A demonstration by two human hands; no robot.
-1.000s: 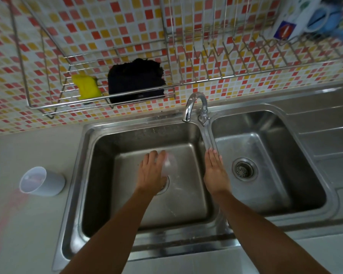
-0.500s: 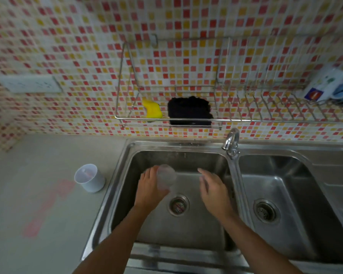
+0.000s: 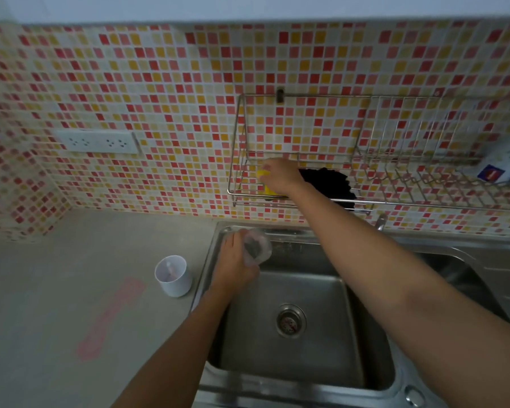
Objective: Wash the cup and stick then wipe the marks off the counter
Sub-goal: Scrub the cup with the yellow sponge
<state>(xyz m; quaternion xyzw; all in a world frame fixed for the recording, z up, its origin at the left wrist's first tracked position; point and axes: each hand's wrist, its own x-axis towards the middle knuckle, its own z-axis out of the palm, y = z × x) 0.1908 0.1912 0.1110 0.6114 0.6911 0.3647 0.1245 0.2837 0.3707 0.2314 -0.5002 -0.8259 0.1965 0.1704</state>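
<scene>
1. While the left hand [image 3: 235, 265] wraps around a clear cup [image 3: 258, 250] at the back-left corner of the left sink basin [image 3: 304, 343], the cup sits tilted over the basin; likely so that drips fall into the steel and not on the counter.
2. Right hand [image 3: 280, 175] is up in the wire wall rack [image 3: 239, 184], fingers on the yellow sponge [image 3: 267, 187]. Whether they have closed on it I cannot tell. A washing tool, I judge, fetched before scrubbing.
3. Black cloth [image 3: 331, 184] lies just beside the sponge in the same rack, untouched.
4. White cup [image 3: 174, 276] stands upright on the counter [image 3: 56, 290] near the sink's left rim, something pinkish inside, possibly the stick; too blurred to confirm.
5. Pink mark [image 3: 109, 319] runs along the counter, not yet wiped.
6. Writing: a packet [image 3: 490, 173] at the rack's far right bears a blue and red label, unreadable. Wall socket [image 3: 99, 141] shows no lettering.
</scene>
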